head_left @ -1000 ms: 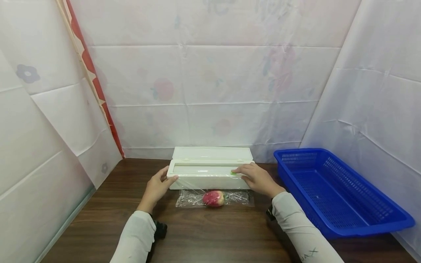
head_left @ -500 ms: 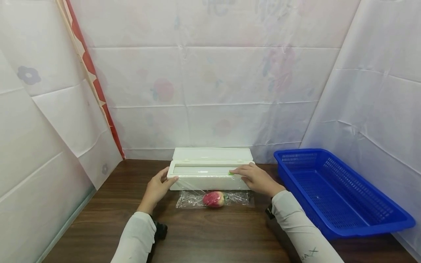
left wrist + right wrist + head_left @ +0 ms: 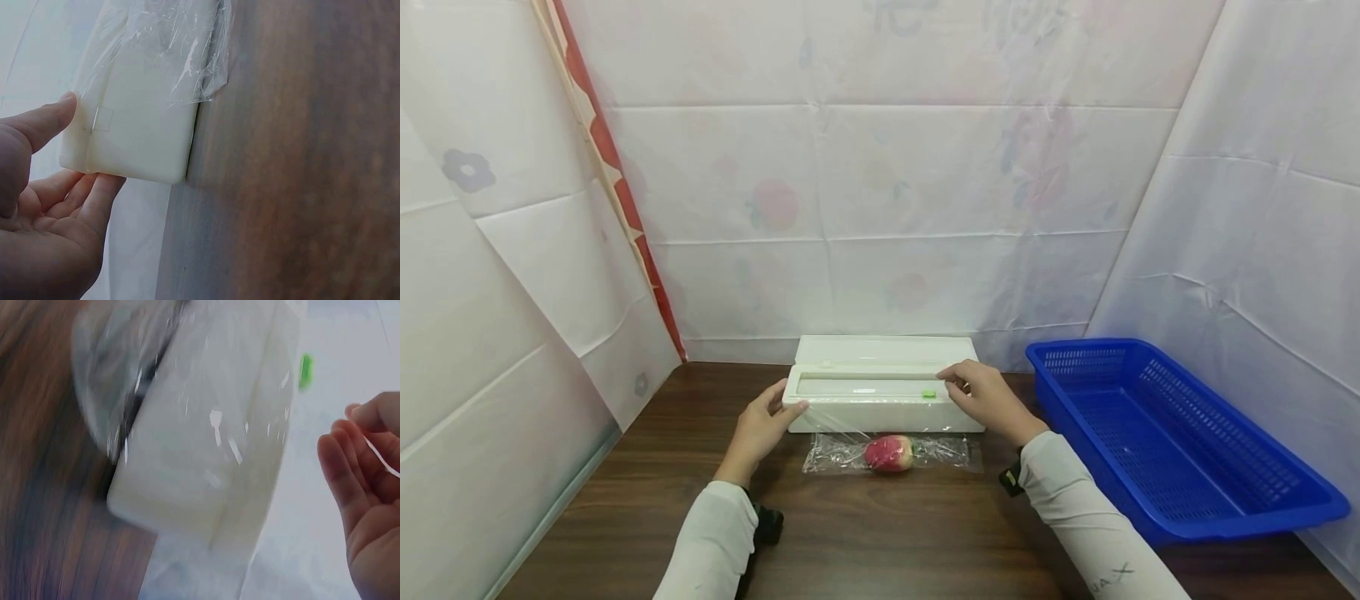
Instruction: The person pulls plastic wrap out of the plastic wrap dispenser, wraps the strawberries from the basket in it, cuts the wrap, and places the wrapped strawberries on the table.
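A white cling film dispenser (image 3: 880,415) stands on the table with its lid (image 3: 887,347) tipped back. My left hand (image 3: 758,435) holds its left end; in the left wrist view the thumb lies at the front edge and the fingers (image 3: 100,200) at the end face. Above the right end hovers my right hand (image 3: 994,406), fingers loosely bent, nothing in them. Beside its fingertips, a green slider cutter (image 3: 929,394) sits on the dispenser's top edge. Clear cling film (image 3: 943,452) hangs over the front and lies across a red and cream fruit (image 3: 889,454).
A blue plastic basket (image 3: 1232,527) stands at the right of the brown wooden table (image 3: 880,542). White printed cloth (image 3: 880,192) walls the back and both sides, close behind the raised lid.
My right hand has come off the green slider and lifted slightly back and to the right; the slider now shows fully. My left hand keeps its hold on the dispenser.
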Demonstrator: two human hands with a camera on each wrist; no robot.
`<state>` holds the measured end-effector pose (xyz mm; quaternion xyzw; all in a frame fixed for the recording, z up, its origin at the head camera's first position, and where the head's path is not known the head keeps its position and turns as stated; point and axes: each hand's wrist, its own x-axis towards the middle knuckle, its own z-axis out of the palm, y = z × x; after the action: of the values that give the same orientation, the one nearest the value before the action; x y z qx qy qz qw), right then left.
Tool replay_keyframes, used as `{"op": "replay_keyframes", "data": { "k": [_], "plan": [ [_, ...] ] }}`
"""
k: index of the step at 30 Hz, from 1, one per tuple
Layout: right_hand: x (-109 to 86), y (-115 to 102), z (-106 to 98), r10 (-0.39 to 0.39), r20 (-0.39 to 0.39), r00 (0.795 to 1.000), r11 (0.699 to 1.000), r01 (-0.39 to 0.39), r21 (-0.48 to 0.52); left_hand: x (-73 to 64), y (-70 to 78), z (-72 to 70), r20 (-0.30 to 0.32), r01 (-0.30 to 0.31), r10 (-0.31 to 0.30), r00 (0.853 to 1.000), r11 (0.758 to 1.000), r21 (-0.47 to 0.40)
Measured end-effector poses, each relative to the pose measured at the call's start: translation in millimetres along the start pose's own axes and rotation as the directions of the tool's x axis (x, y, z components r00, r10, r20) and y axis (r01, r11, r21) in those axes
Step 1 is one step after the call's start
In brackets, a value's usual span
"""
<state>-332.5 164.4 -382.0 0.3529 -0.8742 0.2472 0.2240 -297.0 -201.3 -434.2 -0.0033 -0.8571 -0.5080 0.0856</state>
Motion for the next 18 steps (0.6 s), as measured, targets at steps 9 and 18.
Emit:
{"op": "replay_keyframes", "data": {
  "k": [9,18],
  "plan": [
    [2.7,-16.2,21.0,0.071,-0.06,0.996,0.997,-0.071,0.003,1.7,-0.8,0.7,0.0,-0.006,0.006,1.0,1.0,0.001],
    [-0.1,-13.0,29.5,0.118,-0.06,0.991,0.991,-0.122,-0.063,1.2,-0.8,0.2,0.002,0.002,-0.002,1.0,1.0,0.002]
  ]
}}
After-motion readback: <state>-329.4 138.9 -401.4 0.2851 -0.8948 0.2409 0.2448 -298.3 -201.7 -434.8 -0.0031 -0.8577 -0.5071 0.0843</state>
